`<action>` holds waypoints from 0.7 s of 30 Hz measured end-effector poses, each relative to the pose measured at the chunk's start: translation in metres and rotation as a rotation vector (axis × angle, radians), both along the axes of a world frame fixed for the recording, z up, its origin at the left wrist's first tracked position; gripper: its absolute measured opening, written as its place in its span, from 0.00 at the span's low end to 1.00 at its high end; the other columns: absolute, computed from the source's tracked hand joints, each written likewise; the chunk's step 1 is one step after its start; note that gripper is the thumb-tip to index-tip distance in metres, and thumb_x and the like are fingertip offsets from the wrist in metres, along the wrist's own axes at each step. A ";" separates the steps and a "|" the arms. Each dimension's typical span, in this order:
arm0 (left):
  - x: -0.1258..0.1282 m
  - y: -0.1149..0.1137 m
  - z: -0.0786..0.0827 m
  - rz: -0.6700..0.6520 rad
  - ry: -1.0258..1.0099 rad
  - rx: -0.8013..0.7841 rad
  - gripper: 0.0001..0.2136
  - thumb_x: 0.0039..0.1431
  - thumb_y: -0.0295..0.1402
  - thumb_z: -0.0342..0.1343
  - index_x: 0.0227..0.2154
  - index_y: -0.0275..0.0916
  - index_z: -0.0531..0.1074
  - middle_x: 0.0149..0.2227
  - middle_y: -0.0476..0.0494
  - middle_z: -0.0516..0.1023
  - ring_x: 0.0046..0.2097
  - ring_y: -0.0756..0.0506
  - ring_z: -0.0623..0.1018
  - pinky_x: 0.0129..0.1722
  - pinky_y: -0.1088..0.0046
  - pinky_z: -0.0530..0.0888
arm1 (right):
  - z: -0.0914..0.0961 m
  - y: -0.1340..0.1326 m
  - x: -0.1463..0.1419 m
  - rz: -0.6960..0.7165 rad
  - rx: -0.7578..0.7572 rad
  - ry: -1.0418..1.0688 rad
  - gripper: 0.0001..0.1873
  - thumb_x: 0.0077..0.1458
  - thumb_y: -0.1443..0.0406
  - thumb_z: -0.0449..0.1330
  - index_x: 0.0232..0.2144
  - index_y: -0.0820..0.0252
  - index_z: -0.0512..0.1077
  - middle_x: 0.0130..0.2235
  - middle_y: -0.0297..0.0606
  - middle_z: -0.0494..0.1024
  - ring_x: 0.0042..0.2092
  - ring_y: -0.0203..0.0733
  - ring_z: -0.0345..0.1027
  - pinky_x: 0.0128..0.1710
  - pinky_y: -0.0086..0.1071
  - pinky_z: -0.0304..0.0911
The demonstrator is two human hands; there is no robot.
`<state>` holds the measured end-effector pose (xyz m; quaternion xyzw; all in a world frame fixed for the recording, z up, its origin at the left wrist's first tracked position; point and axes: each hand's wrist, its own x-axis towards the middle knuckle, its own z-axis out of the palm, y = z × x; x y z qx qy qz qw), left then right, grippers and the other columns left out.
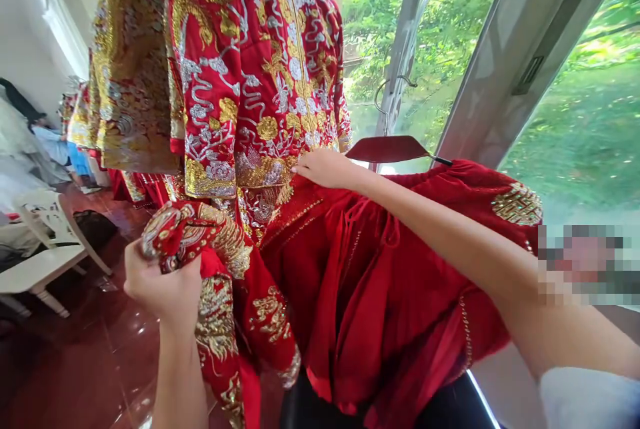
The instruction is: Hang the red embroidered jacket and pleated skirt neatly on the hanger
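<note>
My left hand (163, 276), at the lower left, is closed round a bunched part of a red embroidered garment (270, 312) with gold and silver thread and beads. The rest of that cloth hangs down beside my wrist. My right hand (325, 168) pinches the upper left edge of a red pleated skirt (370, 269) with thin ties; its fingertips are partly hidden. This skirt hangs from a dark red hanger (387, 149) with a metal hook. Just behind my right hand is the hem of a red embroidered jacket (270, 82).
More embroidered garments, among them a gold jacket (135, 76), hang in a row to the left. A white chair (45, 262) stands on the shiny red-brown floor (115, 349). Large windows (575, 122) line the right side. Something dark (310, 406) lies under the skirt.
</note>
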<state>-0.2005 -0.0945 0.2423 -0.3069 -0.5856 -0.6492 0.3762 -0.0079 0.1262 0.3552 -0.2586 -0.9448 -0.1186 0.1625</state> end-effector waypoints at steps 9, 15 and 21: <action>-0.004 0.107 0.041 -0.418 0.263 -0.425 0.16 0.45 0.33 0.60 0.38 0.35 0.72 0.31 0.48 0.77 0.32 0.47 0.76 0.34 0.72 0.72 | 0.034 -0.009 -0.009 0.351 -0.430 -0.143 0.05 0.49 0.66 0.62 0.29 0.64 0.73 0.28 0.33 0.72 0.31 0.33 0.62 0.37 0.31 0.59; -0.016 0.143 0.067 -0.741 0.250 -0.374 0.20 0.44 0.35 0.62 0.42 0.35 0.70 0.38 0.44 0.78 0.40 0.44 0.77 0.44 0.67 0.74 | 0.038 0.012 -0.053 0.431 -0.648 -0.059 0.14 0.47 0.63 0.65 0.37 0.62 0.73 0.36 0.37 0.75 0.36 0.38 0.68 0.36 0.31 0.64; -0.044 0.121 0.052 -0.648 0.119 -0.488 0.24 0.52 0.37 0.57 0.52 0.35 0.65 0.50 0.34 0.74 0.47 0.40 0.77 0.50 0.62 0.71 | 0.048 0.042 -0.050 -0.093 0.004 0.121 0.12 0.53 0.70 0.56 0.38 0.71 0.75 0.35 0.51 0.76 0.41 0.49 0.71 0.39 0.38 0.64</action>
